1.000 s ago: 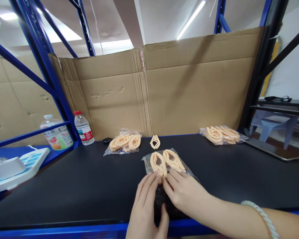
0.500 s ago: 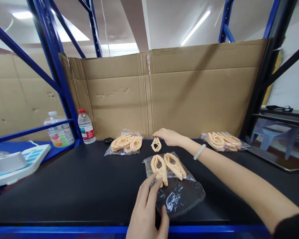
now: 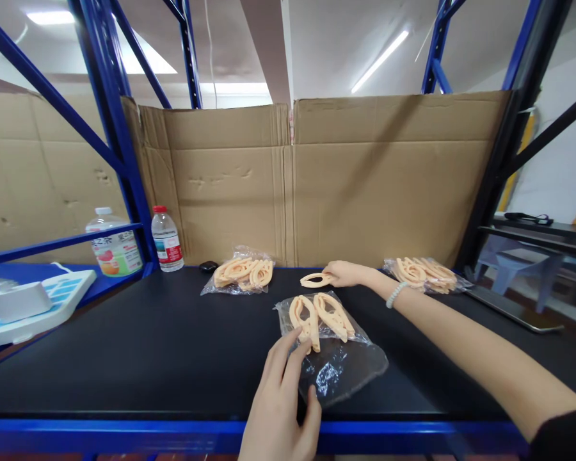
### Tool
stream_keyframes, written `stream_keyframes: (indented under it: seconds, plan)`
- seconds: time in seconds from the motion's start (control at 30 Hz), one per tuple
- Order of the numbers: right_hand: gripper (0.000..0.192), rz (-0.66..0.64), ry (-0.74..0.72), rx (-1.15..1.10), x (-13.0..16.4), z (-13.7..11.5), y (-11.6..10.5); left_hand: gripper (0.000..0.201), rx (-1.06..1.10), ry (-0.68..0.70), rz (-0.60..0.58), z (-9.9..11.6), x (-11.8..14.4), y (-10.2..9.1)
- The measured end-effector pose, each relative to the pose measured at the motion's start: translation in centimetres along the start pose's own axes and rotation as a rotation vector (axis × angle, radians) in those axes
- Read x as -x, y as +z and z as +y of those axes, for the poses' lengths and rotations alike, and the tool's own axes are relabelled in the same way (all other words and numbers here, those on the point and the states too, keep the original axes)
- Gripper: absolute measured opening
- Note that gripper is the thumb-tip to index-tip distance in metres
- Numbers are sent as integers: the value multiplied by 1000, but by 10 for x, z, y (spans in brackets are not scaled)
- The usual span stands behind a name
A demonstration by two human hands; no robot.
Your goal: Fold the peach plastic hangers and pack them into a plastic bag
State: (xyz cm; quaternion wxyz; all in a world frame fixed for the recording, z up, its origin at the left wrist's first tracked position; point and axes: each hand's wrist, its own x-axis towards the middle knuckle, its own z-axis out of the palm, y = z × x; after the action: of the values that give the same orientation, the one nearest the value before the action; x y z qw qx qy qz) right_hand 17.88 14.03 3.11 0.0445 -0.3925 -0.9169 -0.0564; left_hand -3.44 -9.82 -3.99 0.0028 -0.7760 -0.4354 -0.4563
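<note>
My right hand (image 3: 349, 273) reaches to the back of the table, its fingers closed on one end of a cream plastic teardrop-shaped loop (image 3: 315, 280). The loop points to the left, just over the black surface. Nearer me lies a clear plastic bag (image 3: 348, 371) with two more such pieces on or in it, a left loop (image 3: 303, 314) and a right loop (image 3: 335, 315); I cannot tell which. My left hand (image 3: 281, 403) has its fingers apart, with fingertips at the lower end of the left loop and thumb over the bag's edge.
A filled bag of cream loops (image 3: 244, 274) lies back left, another bag (image 3: 425, 274) back right. A black mouse-like object (image 3: 208, 266), a red-capped bottle (image 3: 167, 240) and a power strip (image 3: 38, 304) are on the left. Cardboard (image 3: 393, 186) walls the back; a flat dark device (image 3: 516, 308) lies right.
My right hand has taken hold of the loop at the back, which has turned from upright-pointing to sideways, and moved slightly right. My left hand stays by the bag; the view shifts a little.
</note>
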Motion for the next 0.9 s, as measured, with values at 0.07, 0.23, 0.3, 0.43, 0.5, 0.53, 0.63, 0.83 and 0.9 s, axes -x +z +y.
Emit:
stream_keyframes:
  seconds: [0.07,0.23,0.3,0.43,0.5,0.53,0.63,0.83,0.9]
  plan:
    - [22,90,16,-27,30,4,-3,54,-15,10,-39,1,-1,-3]
    - [29,479,61,-84,113,-19,-23,54,-60,41,-85,1,-2,-7]
    - [21,726,68,-53,146,-47,-37,55,-72,51,-87,0,-2,-7]
    - [8,937,92,33,200,-123,-60,59,-85,57,-94,0,-4,-5]
    - [13,865,-74,62,212,-155,-61,61,-81,64,-94,0,-4,-4]
    - [17,820,-174,120,213,-167,-58,62,-78,65,-93,0,-4,-3]
    - [22,774,-302,233,198,-183,-43,64,-70,58,-99,0,-4,-2]
    - [23,744,-318,423,133,-161,-13,66,-66,40,-105,1,-3,-1]
    - [20,702,-300,514,119,-156,-5,67,-73,37,-108,0,-3,-1]
